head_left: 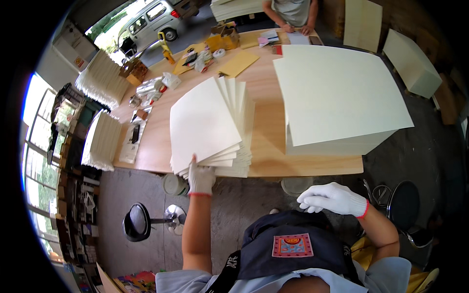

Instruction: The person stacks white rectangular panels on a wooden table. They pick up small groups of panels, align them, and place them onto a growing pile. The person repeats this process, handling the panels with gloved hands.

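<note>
A fanned stack of white paper sheets [205, 117] lies on the table, its layers turned at different angles. At the stack's near edge is my left hand [201, 178], in a white glove with a red cuff. Its thumb, bare at the tip, presses on top while the other fingers are tucked at the edge, partly hidden, so the hand is closed on the sheets. My right hand [331, 199], gloved the same way, hovers in front of my dark apron [298, 227], off the table. Its fingers are loosely extended with nothing in them.
A tall stack of large white sheets [342, 97] stands on the right of the wooden table [266, 127]. Bundled sheets [101, 139] are at the left. Boxes, tape and envelopes [239, 64] lie toward the back, where another person [293, 14] works. Stools [137, 222] flank me.
</note>
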Available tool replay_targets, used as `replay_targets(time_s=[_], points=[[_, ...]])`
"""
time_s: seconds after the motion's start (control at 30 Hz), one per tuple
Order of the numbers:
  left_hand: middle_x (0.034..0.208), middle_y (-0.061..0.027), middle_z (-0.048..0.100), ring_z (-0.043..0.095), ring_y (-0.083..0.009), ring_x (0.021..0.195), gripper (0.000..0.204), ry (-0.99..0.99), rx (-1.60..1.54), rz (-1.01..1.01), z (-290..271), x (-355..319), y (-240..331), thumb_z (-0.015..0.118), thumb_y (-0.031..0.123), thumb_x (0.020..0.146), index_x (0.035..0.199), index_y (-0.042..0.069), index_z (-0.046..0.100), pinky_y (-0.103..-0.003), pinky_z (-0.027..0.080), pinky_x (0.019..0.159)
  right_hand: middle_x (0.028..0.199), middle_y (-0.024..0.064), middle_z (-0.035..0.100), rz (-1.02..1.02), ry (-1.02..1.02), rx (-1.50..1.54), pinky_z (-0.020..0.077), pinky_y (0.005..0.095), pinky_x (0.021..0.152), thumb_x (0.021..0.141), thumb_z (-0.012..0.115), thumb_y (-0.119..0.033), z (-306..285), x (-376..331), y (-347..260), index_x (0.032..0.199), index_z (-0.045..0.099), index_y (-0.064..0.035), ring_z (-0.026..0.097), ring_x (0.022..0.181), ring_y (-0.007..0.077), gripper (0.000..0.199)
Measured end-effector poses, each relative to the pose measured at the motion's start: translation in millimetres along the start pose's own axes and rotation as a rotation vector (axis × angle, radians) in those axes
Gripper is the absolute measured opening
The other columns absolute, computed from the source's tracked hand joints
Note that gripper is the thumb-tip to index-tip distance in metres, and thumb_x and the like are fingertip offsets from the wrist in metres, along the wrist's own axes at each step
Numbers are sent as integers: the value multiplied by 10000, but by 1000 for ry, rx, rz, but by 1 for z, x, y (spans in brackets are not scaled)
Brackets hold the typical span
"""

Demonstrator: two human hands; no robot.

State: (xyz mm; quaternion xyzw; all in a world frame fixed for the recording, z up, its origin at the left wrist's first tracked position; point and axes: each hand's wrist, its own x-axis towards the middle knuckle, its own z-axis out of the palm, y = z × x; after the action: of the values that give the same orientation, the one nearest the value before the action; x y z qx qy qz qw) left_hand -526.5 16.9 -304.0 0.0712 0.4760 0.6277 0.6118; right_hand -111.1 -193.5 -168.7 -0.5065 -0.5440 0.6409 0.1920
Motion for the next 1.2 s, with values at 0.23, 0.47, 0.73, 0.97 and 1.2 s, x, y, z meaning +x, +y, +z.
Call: replay_targets(time_s=[0.23,0.47,0.73,0.97,1.2], points=[[1622,-179,364,370,-431,1476,740,-525,895,533,36,-157,-30,843,197,861,1493,68,481,-520,395,1178,1227,119,711,-268,1021,-844,544,374,958,952,709,-390,-87,-113,-31,1402,591,-105,686,1093,256,546],[1614,-247,408,367,-543,1468,815,-1074,1589,1345,213,-218,-37,949,277,706,1417,107,589,-544,433,1142,1404,184,632,376,1180,-1101,515,449,1039,818,796,-451,-207,-169,7,1567,441,-119,624,1259,373,893],[1332,-117,662,666,-338,1098,436,-1146,1716,1187,282,-183,-26,802,153,866,1274,83,668,-414,547,882,831,102,739,306,1116,-1008,541,455,775,847,708,-462,-236,-159,0,973,727,-107,715,857,322,377],[1292,-88,684,698,-296,983,458,-1161,1745,1070,297,-167,-20,784,147,883,1322,102,661,-387,561,843,640,56,677,408,954,-1027,526,420,674,829,715,-425,-241,-158,-31,846,709,-107,695,667,262,319],[1088,-142,726,711,-282,942,551,-942,1816,1242,304,-172,-16,873,233,827,1305,103,630,-411,557,828,628,42,678,415,890,-1060,514,399,639,787,751,-392,-263,-157,-26,769,703,-92,681,628,239,304]])
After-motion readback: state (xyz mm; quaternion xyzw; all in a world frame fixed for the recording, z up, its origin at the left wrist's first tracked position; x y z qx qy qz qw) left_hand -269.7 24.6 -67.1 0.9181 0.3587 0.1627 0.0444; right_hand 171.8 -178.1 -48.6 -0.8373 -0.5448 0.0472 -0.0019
